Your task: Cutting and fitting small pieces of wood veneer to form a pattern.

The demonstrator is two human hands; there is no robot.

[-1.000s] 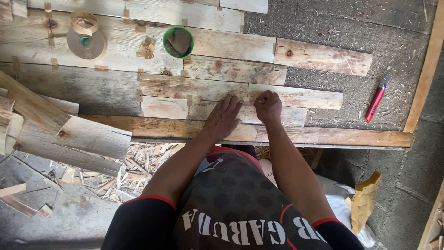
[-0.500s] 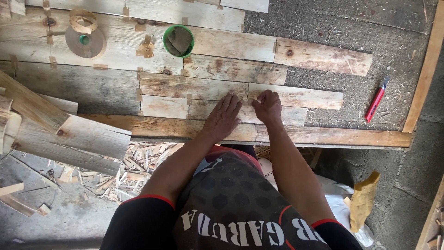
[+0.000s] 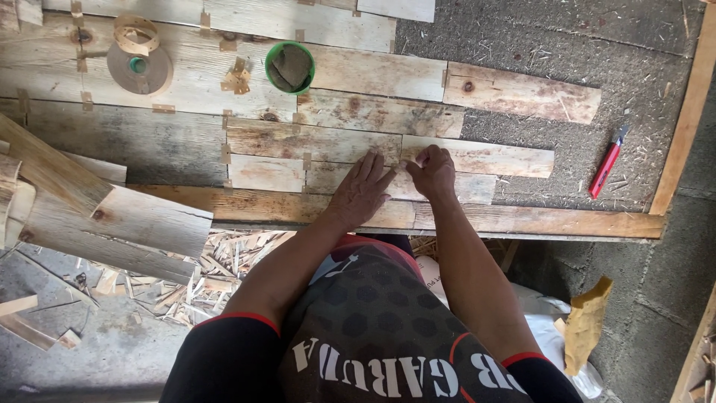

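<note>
My left hand (image 3: 362,190) lies flat, fingers spread, on a pale wooden strip (image 3: 350,143) in the patchwork of thin wood pieces laid on the grey board. My right hand (image 3: 431,170) is beside it, fingers curled and pinching at the seam where that strip meets the neighbouring strip (image 3: 492,158). Whether something small sits between the fingertips I cannot tell. Small brown tape patches bridge the other seams between strips.
A roll of brown paper tape (image 3: 139,63) and a green cup (image 3: 291,68) sit on the strips at upper left. A red utility knife (image 3: 607,163) lies right on the grey board. Loose wood sheets (image 3: 112,216) overhang at left, shavings on the floor below.
Both hands stayed at the same seam; the right hand's fingers shifted slightly along the joint. Nothing else moved.
</note>
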